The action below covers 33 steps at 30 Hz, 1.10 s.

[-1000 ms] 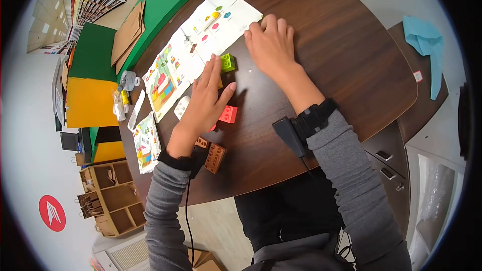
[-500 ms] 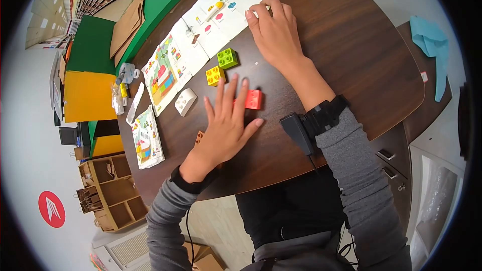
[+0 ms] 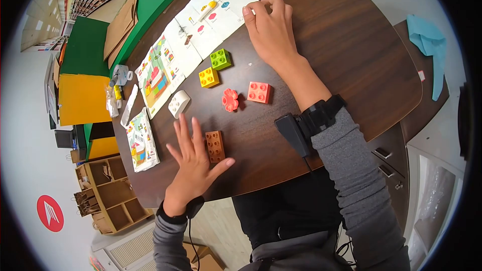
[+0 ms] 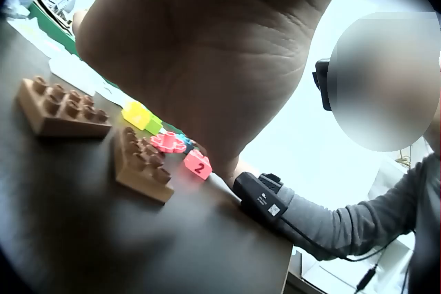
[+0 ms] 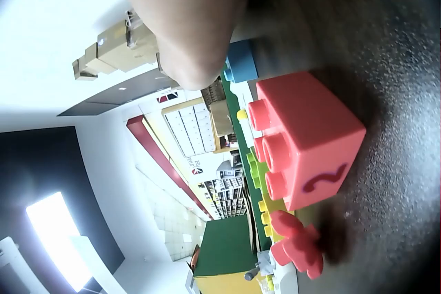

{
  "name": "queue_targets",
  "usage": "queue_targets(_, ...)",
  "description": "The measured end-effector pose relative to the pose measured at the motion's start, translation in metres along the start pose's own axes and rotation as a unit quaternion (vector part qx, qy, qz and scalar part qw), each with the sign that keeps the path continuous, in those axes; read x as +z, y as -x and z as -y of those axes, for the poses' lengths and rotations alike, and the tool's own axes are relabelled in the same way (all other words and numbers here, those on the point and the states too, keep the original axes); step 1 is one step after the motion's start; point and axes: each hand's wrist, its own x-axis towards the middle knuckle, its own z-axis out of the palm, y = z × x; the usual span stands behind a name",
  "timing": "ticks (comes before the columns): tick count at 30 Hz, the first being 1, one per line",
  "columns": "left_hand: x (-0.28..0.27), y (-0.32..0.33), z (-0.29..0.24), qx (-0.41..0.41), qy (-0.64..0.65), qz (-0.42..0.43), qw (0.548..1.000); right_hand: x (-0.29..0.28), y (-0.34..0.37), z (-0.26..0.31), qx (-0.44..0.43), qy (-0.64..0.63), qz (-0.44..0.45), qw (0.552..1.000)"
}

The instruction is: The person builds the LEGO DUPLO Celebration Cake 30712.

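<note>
My left hand [image 3: 193, 165] hovers with spread fingers over the near left of the table, beside a brown eight-stud brick [image 3: 215, 145]. A second brown brick [image 4: 65, 111] shows in the left wrist view; from the head it is mostly behind the fingers. My right hand [image 3: 273, 35] rests at the corner of the paper instruction sheet [image 3: 193, 30], fingers bent over a blue brick [image 5: 242, 62] that they hide from the head view. Between the hands lie a red brick [image 3: 258, 92] marked 2, a red flower piece [image 3: 230, 100], a yellow brick [image 3: 208, 78], and a green brick [image 3: 220, 58].
A white curved brick [image 3: 178, 103] lies below the sheet. A white piece with a yellow top [image 3: 208, 10] sits on the sheet. A printed packet [image 3: 142, 140] lies at the table's left edge. A green partition [image 3: 150, 10] runs along the far side.
My left hand has drawn back from the coloured bricks toward the near left, uncovering the yellow brick, the flower and the red brick. My right hand stays at the sheet's corner.
</note>
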Motion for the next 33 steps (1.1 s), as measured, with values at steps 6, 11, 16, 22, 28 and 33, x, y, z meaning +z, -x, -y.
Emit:
queue_targets(6,0.027,0.009,0.013,-0.026,0.043,-0.002,0.999,0.000,0.000,0.002,-0.001,-0.003,0.020,1.000)
queue_targets(11,0.023,-0.020,0.011,0.012,0.063,-0.026,0.998,-0.001,-0.002,0.002,-0.012,-0.005,0.025,1.000)
queue_targets(16,0.006,-0.026,-0.008,0.025,0.039,0.008,0.999,-0.001,-0.001,0.001,-0.035,0.001,0.026,0.999)
queue_targets(22,0.007,-0.038,0.022,0.106,0.156,-0.016,0.982,-0.002,0.002,-0.002,-0.040,0.029,0.067,0.997)
queue_targets(28,0.006,-0.058,0.046,0.132,0.283,-0.049,0.949,-0.007,0.003,-0.001,-0.057,0.066,0.117,0.989)
queue_targets(33,0.010,-0.061,0.059,0.162,0.293,-0.055,0.941,-0.011,0.003,-0.001,-0.060,0.077,0.133,0.986)
